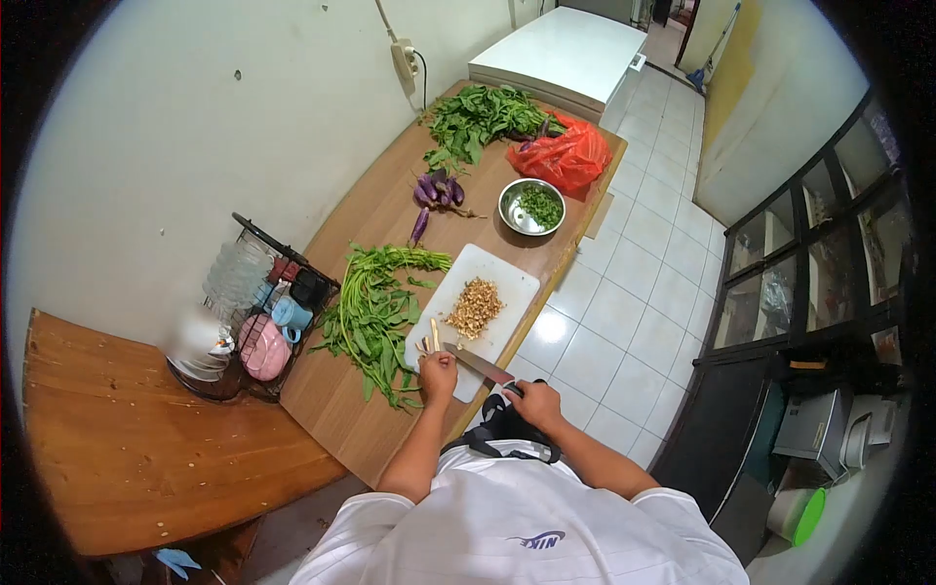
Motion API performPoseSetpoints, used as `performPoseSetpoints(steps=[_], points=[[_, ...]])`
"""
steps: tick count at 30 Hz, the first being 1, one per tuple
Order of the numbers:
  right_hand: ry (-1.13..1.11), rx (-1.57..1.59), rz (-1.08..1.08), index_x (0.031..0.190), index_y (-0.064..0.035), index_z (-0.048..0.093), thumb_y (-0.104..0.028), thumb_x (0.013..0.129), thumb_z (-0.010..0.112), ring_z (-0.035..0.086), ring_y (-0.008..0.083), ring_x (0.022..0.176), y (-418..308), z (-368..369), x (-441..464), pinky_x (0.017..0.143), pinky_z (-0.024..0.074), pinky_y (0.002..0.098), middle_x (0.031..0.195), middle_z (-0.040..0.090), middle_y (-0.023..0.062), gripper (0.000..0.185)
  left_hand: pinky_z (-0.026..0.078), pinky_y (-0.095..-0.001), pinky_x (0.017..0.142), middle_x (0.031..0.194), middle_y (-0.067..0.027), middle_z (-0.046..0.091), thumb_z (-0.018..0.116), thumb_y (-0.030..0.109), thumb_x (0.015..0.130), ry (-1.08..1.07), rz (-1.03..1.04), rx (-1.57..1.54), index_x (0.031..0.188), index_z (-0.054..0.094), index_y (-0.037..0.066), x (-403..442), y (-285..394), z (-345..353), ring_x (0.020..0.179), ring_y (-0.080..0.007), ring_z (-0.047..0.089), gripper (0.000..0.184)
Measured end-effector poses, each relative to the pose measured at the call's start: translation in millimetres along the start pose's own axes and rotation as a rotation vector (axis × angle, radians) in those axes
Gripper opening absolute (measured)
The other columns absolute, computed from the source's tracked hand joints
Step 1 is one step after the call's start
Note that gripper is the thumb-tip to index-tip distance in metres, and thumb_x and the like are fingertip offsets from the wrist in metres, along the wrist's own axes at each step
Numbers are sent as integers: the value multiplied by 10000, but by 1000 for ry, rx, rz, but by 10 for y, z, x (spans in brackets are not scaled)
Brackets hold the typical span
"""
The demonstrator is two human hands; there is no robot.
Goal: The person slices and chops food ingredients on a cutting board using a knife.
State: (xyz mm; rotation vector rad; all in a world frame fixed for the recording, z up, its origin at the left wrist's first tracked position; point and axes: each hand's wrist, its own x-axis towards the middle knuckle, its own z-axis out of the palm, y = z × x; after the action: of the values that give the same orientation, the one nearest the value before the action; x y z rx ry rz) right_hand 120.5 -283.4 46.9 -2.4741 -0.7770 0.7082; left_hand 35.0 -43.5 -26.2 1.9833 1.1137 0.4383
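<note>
My right hand [536, 403] is closed around the dark handle of a kitchen knife [480, 365]. The blade points left across the near part of a white cutting board [514, 276], its tip close to my left hand [438, 376]. The fingers of my left hand are pinched on some thin pale sticks [434, 334], whose kind I cannot make out, at the board's near left edge. A heap of chopped light-brown pieces [475, 308] lies on the middle of the board. Left of the board, a bunch of leafy greens [375, 312] rests on the wooden table [336, 395].
A steel bowl [531, 207] with chopped greens stands beyond the board, near purple eggplants [439, 189]. Farther off are more greens [478, 122], a red plastic bag [565, 156] and a white chest [561, 54]. A dish rack [258, 331] stands on the left.
</note>
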Motion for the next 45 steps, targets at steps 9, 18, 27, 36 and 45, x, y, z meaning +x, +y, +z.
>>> performPoseSetpoints(steps=[9, 18, 27, 36, 45], points=[[69, -62, 2, 942, -143, 777, -596, 928, 650, 729, 363, 786, 258, -204, 33, 682, 564, 504, 810, 745, 147, 471, 523, -451, 875, 884, -113, 713, 802, 198, 830, -13, 268, 137, 916, 765, 66, 331, 433, -53, 951, -324, 658, 162], [41, -91, -77, 937, -151, 785, -586, 924, 653, 724, 367, 788, 393, -427, 204, 673, 562, 501, 814, 743, 147, 455, 508, -463, 930, 1083, -109, 632, 898, 307, 707, -55, 100, 346, 1061, 741, 142, 459, 664, -1, 1095, -338, 581, 421], [-49, -125, -182, 922, -157, 777, -615, 908, 659, 728, 352, 782, 482, -549, 338, 670, 568, 491, 800, 738, 136, 473, 476, -498, 983, 1190, -83, 602, 950, 391, 622, -167, 77, 486, 1273, 704, 238, 247, 906, -239, 1190, -336, 524, 711], [-271, -88, -157, 974, -143, 770, -634, 931, 628, 740, 354, 816, 622, -708, 425, 715, 580, 488, 826, 754, 135, 513, 485, -458, 938, 1110, -75, 624, 878, 295, 757, 106, 109, 403, 1079, 779, 201, 379, 567, -274, 1112, -313, 565, 350], [-438, 38, -1, 1063, -110, 784, -616, 981, 538, 715, 407, 1009, 345, -799, 708, 890, 560, 514, 1014, 758, 201, 568, 482, -441, 929, 1006, -74, 646, 852, 229, 785, 114, 11, 289, 961, 800, 170, 104, 330, -258, 1027, -318, 584, 192]])
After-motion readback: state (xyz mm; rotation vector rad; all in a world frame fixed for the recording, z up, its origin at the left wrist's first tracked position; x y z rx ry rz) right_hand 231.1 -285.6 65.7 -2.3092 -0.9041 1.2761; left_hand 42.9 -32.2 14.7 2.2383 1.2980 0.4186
